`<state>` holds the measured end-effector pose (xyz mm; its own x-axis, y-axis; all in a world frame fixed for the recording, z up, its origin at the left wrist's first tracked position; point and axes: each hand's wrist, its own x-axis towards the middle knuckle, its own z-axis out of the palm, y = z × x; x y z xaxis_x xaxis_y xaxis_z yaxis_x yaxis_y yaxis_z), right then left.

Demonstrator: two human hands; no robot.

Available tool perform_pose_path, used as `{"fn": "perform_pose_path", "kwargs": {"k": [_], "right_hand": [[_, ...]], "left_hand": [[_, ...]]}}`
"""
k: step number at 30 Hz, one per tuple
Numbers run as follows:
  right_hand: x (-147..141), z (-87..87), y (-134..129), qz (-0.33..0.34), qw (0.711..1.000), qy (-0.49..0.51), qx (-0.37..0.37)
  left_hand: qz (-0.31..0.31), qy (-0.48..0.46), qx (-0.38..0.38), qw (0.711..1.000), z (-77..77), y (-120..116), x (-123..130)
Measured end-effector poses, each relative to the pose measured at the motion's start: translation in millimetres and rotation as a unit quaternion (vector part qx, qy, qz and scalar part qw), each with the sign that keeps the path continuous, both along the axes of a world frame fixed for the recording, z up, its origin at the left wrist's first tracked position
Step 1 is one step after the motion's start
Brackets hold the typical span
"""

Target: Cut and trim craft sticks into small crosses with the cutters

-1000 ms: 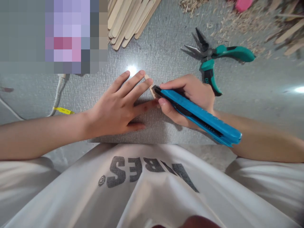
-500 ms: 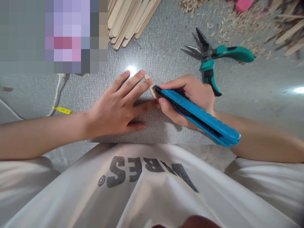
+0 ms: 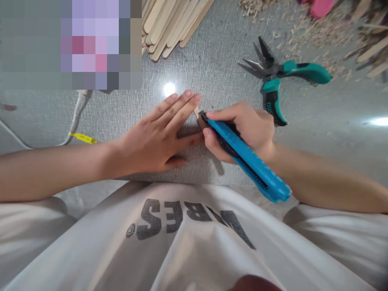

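Note:
My right hand (image 3: 245, 129) is closed around a blue utility knife (image 3: 251, 157), its dark tip pointing up and left. The tip rests at a small piece of wooden craft stick (image 3: 197, 110) on the grey tabletop. My left hand (image 3: 160, 131) lies flat, palm down, with its fingers stretched out. Its fingertips press at the stick's upper end and its index finger reaches toward the lower end. Fingers and knife hide most of the stick, and I cannot make out the blade's edge.
Pliers with green and black handles (image 3: 273, 76) lie spread beyond my right hand. A pile of craft sticks (image 3: 172, 24) lies at the back. Wood shavings (image 3: 303, 36), a pink object (image 3: 321, 8) and more sticks (image 3: 374, 50) are at back right. A white cable (image 3: 77, 115) runs at left.
The knife's rear end has swung down and left, so the knife is steeper. My left fingers have drawn closer together and cover more of the stick. The view has shifted slightly.

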<state>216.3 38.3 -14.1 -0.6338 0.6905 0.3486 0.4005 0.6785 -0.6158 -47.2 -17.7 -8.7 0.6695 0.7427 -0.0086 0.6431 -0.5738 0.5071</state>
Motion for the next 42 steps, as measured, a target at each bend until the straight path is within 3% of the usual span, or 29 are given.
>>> {"fn": "perform_pose_path", "kwargs": {"k": [10,32,42], "right_hand": [[-5.9,5.8,-2.3,-0.019,0.999,-0.001,0.043],[-2.6,5.5,-5.2,0.01,0.997,-0.038,0.069],[-2.6,2.1,-6.7,-0.006,0.995,-0.031,0.09]], "left_hand": [[-0.006,-0.022,-0.038,0.999,5.8,7.0,9.3],[-0.006,-0.005,-0.004,1.0,8.2,1.7,11.1],[0.004,-0.011,0.005,1.0,4.9,-1.2,11.0]]}}
